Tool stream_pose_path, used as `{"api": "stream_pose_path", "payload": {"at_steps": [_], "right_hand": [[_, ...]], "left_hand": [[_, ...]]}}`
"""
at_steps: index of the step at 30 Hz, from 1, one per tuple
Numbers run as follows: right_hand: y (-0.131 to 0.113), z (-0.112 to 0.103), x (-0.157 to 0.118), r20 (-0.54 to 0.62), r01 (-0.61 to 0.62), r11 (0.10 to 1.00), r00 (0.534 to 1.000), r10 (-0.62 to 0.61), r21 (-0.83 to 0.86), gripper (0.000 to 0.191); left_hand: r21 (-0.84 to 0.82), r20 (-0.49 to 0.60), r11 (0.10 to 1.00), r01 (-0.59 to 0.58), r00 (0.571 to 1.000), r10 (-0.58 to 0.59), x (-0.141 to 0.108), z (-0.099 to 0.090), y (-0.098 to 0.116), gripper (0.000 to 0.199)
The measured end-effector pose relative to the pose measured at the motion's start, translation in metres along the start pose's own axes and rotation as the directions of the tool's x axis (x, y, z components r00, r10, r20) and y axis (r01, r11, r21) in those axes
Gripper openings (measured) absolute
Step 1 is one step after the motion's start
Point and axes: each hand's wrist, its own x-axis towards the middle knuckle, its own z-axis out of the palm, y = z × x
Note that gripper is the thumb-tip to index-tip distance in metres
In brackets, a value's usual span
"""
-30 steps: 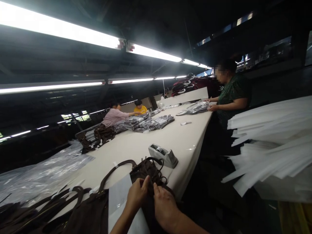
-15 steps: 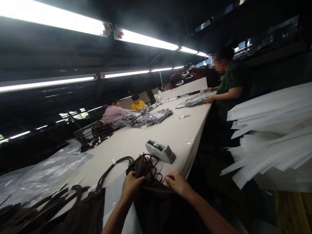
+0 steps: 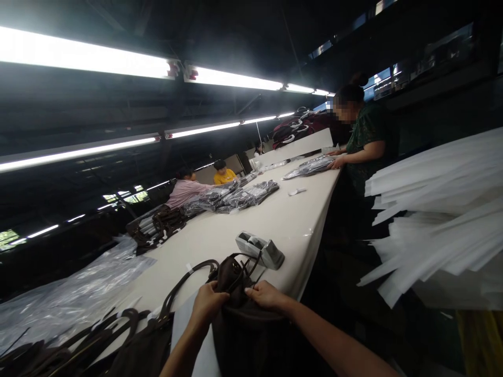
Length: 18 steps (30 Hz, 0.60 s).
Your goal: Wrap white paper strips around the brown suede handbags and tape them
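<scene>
A dark brown bag (image 3: pixel 251 335) with thin cords and long handles lies at the near edge of the table, directly before me. My left hand (image 3: pixel 208 303) pinches the left side of its gathered top between thumb and fingers. On the other side of the opening, my right hand (image 3: pixel 267 296) is closed on the bag's edge near the cords. A grey tape dispenser (image 3: pixel 261 250) stands just beyond the bag, close to the cords. White sheet material (image 3: pixel 183 319) shows under the bag at its left. The bag's lower part fades into shadow.
More brown bags (image 3: pixel 133 340) lie at the near left, beside clear plastic bags (image 3: pixel 90 277). Plastic-wrapped bags (image 3: pixel 236 198) sit farther along the table (image 3: pixel 275 220). A co-worker (image 3: pixel 365 136) handles a wrapped bag at the right edge. White strips (image 3: pixel 440 225) are stacked at right.
My right hand has moved left, closer to my left hand, and now grips the bag's top beside the cords. The view has tilted slightly upward.
</scene>
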Motion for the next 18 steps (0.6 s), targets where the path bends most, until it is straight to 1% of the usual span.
{"api": "stream_pose_path", "payload": {"at_steps": [3, 4, 7, 9, 11, 14, 18], "right_hand": [[-0.010, 0.004, 0.010, -0.037, 0.025, 0.997, 0.999, -0.027, -0.070, 0.039], [-0.012, 0.005, 0.011, -0.031, 0.033, 0.996, 0.999, -0.036, -0.084, 0.035], [-0.016, 0.009, 0.014, 0.011, 0.061, 0.992, 0.998, -0.060, -0.107, 0.017], [-0.015, 0.010, 0.015, 0.002, 0.069, 0.988, 0.998, -0.070, -0.139, 0.009], [-0.015, 0.008, 0.018, -0.054, 0.060, 0.980, 0.996, -0.072, -0.189, 0.006], [-0.015, -0.002, 0.028, -0.164, 0.023, 0.972, 0.985, -0.063, -0.235, 0.003], [-0.020, -0.014, 0.040, -0.271, 0.002, 0.970, 0.960, -0.069, -0.242, 0.017]], "left_hand": [[0.100, -0.005, 0.995, -0.004, 1.000, 0.005, 0.001, -0.001, 0.005, 0.026], [0.133, -0.008, 0.991, -0.004, 1.000, 0.005, 0.001, -0.002, 0.008, 0.025], [0.230, -0.013, 0.973, -0.003, 1.000, 0.006, 0.001, -0.002, 0.016, 0.024], [0.291, -0.011, 0.957, -0.003, 1.000, 0.007, 0.001, -0.002, 0.021, 0.023], [0.348, -0.007, 0.937, -0.004, 1.000, 0.007, 0.002, -0.002, 0.024, 0.023], [0.419, -0.002, 0.908, -0.005, 1.000, 0.006, 0.003, -0.002, 0.025, 0.024], [0.466, 0.008, 0.885, -0.011, 1.000, 0.008, 0.004, 0.000, 0.023, 0.024]]}}
